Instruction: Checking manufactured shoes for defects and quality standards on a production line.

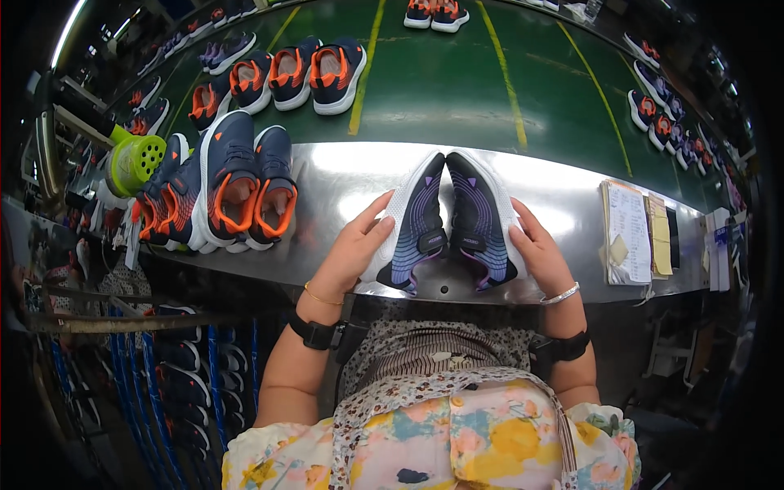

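Note:
Two dark navy and purple sneakers with white soles lie on their sides on the metal table (343,175), uppers facing each other and toes pointing away from me. My left hand (365,241) is curved around the white sole of the left sneaker (412,233). Against the sole of the right sneaker (482,220) rests my right hand (539,249), thumb and fingers pressed to it. The two toes nearly touch at the table's far edge. Each sneaker has a strap across its upper.
Navy and orange sneakers (233,175) crowd the table's left end. More stand on the green conveyor belt (433,90) with yellow lines. Clipped papers (627,233) lie at the right. A lime-green perforated cup-shaped part (137,166) juts in at left, above racks of shoes (184,384).

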Available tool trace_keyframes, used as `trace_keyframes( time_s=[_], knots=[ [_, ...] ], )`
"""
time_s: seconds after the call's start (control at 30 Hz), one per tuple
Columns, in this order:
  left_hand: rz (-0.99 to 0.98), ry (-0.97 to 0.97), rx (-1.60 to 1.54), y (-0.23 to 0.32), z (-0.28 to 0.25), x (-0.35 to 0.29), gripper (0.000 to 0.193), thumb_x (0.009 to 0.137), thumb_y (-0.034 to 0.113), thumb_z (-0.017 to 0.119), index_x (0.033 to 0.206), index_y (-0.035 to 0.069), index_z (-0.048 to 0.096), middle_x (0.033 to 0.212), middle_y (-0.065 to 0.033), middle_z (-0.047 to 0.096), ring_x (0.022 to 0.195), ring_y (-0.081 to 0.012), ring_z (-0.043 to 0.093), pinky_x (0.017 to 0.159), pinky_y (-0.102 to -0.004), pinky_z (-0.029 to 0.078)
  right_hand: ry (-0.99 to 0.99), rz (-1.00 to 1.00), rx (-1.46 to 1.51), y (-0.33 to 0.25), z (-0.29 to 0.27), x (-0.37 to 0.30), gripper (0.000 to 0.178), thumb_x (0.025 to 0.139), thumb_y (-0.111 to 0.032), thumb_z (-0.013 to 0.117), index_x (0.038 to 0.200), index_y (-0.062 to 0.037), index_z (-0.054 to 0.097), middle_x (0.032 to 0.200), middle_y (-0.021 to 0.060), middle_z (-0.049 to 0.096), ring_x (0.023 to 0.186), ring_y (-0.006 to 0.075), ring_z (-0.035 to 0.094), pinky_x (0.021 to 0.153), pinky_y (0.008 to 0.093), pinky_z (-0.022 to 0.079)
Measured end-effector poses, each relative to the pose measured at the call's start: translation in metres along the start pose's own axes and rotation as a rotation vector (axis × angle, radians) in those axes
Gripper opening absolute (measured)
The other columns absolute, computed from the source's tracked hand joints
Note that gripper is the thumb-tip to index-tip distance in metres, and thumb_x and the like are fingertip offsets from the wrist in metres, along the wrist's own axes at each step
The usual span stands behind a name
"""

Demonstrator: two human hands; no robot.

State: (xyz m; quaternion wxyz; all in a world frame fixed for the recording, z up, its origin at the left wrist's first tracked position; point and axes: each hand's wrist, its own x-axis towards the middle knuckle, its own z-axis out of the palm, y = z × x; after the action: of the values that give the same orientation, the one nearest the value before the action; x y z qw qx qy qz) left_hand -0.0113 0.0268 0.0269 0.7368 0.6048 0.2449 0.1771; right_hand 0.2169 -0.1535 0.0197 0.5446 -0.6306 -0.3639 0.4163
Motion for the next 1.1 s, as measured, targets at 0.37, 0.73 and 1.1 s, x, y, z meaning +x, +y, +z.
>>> trace_keyframes(
  time_s=[0.37,0.73,1.1],
  knots=[
    [-0.209,0.075,-1.167,-0.002,0.013,0.021,0.049,0.095,0.031,0.036,0.125,-0.008,0.041,0.116,-0.0315,0.050,0.103,-0.0394,0.056,0.089,-0.0454,0.048,0.021,0.159,1.194,-0.012,0.045,0.014,0.049,0.098,-0.033,0.029,0.129,0.0046,0.037,0.118,0.0260,0.051,0.105,0.0347,0.055,0.088,0.0421,0.050],
    [-0.153,0.049,-1.213,0.008,0.032,0.024,0.043,0.096,0.033,0.035,0.123,0.002,0.048,0.117,-0.0188,0.055,0.107,-0.0331,0.054,0.095,-0.0454,0.043,0.032,0.209,1.260,-0.029,0.071,0.022,0.039,0.098,-0.032,0.034,0.123,-0.0046,0.047,0.115,0.0130,0.057,0.104,0.0270,0.057,0.090,0.0416,0.048],
    [-0.108,0.057,-1.087,0.004,0.024,0.024,0.035,0.098,0.026,0.034,0.123,0.007,0.048,0.116,-0.0123,0.057,0.106,-0.0242,0.056,0.091,-0.0387,0.046,-0.014,0.202,1.233,-0.021,0.067,0.027,0.038,0.097,-0.033,0.037,0.124,-0.0074,0.048,0.115,0.0100,0.058,0.105,0.0231,0.056,0.091,0.0369,0.046]
  ],
)
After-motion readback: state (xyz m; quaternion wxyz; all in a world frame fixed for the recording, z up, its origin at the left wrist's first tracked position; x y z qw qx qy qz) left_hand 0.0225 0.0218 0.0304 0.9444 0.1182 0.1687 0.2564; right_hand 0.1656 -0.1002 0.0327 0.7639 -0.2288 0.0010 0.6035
